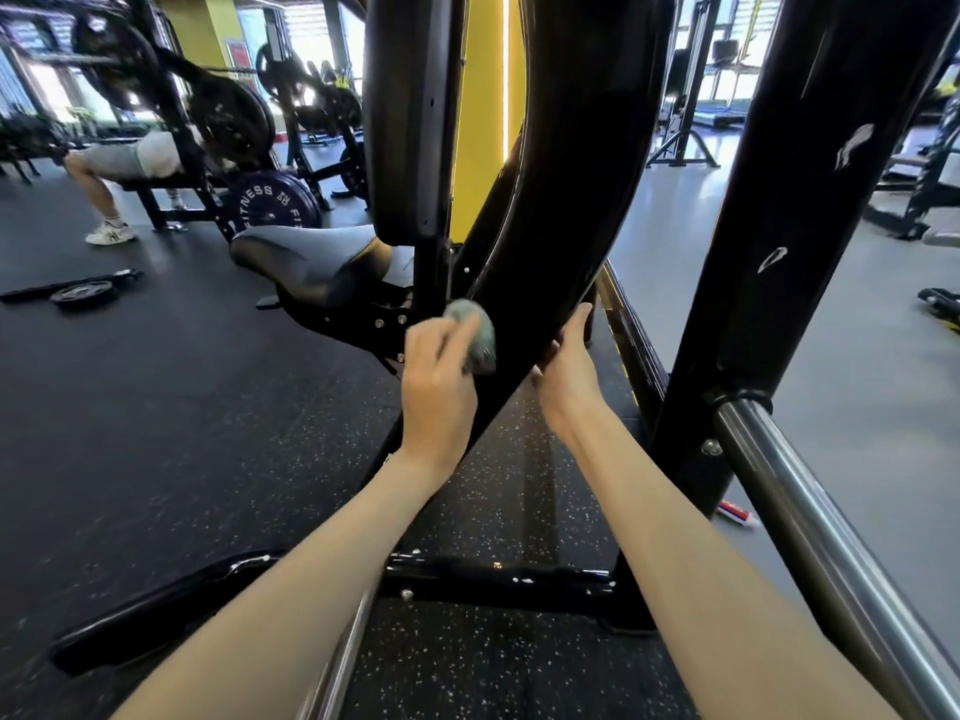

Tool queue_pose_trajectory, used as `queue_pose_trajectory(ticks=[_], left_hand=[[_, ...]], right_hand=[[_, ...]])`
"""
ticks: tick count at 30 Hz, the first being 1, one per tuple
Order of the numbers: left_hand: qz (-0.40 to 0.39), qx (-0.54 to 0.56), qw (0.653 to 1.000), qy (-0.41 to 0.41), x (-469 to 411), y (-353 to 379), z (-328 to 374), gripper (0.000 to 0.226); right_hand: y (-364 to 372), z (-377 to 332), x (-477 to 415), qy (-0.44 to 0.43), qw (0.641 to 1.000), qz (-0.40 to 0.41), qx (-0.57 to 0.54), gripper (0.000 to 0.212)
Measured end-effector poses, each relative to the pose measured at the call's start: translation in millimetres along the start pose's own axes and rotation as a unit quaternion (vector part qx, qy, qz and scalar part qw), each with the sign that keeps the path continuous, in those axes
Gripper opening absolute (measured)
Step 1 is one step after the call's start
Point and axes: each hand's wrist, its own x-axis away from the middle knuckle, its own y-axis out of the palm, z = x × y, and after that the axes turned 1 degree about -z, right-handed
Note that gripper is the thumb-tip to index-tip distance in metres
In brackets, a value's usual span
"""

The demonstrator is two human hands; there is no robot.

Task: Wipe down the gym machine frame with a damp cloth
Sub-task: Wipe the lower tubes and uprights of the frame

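Observation:
A thick black curved frame beam [561,200] of the gym machine slants down through the middle of the view. My left hand [439,379] grips a bunched grey-green cloth [475,330] and holds it against the beam's left face, low down. My right hand [566,366] wraps round the beam's right edge at about the same height, thumb up along the edge, fingers hidden behind it. A second black upright [789,252] with chipped paint stands to the right.
The machine's seat [306,262] and back pad [410,122] are left of the beam. A chrome bar [810,522] runs along the lower right, a black base bar [493,579] crosses below. A person lies on a bench [124,158] at far left, with plates on the floor.

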Motion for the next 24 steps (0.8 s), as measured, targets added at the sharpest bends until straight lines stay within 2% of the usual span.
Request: queue_pose_trajectory(ticks=[1, 2, 3, 4, 6, 7, 8, 12, 15, 19, 22, 24], left_hand=[[-0.074, 0.010, 0.994, 0.076, 19, -4, -3, 0.031], [-0.166, 0.015, 0.980, 0.111, 40, -7, -3, 0.033], [-0.247, 0.019, 0.965, 0.087, 59, -9, -2, 0.035], [-0.292, 0.025, 0.956, 0.001, 70, -9, 1, 0.037], [-0.297, 0.080, 0.921, -0.237, 73, -7, -1, 0.031], [-0.302, 0.126, 0.889, -0.320, 69, -5, -3, 0.027], [-0.309, 0.169, 0.861, -0.367, 67, -3, -7, 0.022], [-0.282, 0.280, 0.782, -0.480, 68, -4, -5, 0.015], [-0.240, 0.342, 0.695, -0.585, 70, -3, -6, 0.015], [-0.228, 0.375, 0.648, -0.623, 72, 2, -6, 0.022], [-0.234, 0.420, 0.593, -0.646, 76, 6, 0, 0.024], [-0.244, 0.410, 0.593, -0.649, 80, 8, 2, 0.027]], right_hand=[[-1, 2, 1, 0.004, 1.000, 0.000, -0.008, 0.058], [-3, 6, 2, 0.008, 1.000, 0.002, -0.004, 0.058], [-5, 12, 3, 0.017, 1.000, 0.006, 0.011, 0.059], [-9, 20, 6, 0.036, 0.999, 0.014, 0.038, 0.059], [-16, 37, 13, 0.091, 0.990, 0.039, 0.104, 0.055], [-20, 45, 18, 0.117, 0.983, 0.045, 0.132, 0.050], [-24, 50, 23, 0.137, 0.978, 0.040, 0.149, 0.044], [-39, 60, 35, 0.161, 0.968, -0.028, 0.191, 0.025], [-49, 65, 39, 0.152, 0.961, -0.066, 0.223, 0.023], [-66, 73, 48, 0.165, 0.951, -0.093, 0.244, 0.028], [-78, 84, 50, 0.161, 0.955, -0.032, 0.248, 0.030], [-83, 90, 49, 0.165, 0.953, -0.003, 0.254, 0.021]])
